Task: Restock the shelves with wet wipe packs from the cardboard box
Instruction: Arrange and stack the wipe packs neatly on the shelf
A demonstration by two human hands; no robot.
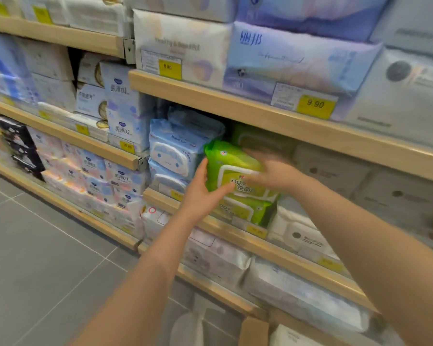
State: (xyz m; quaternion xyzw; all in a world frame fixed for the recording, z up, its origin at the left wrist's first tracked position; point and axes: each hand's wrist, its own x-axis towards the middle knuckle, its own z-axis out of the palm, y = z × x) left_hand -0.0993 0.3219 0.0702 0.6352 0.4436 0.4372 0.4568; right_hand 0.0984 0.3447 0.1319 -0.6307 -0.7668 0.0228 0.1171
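Store shelf [235, 236], middle tier: I hold green wet wipe pack [231, 168] between left hand [201, 193] and blurred, spread right hand [273, 173], seating it atop stack.

You face glossy green plastic wet wipe packs [238, 181] and shiny pale blue plastic packs [175, 151] on shelves edged in smooth matt light wood [235, 103], with a metal bracket [129, 49] and matt grey floor tiles [35, 245].
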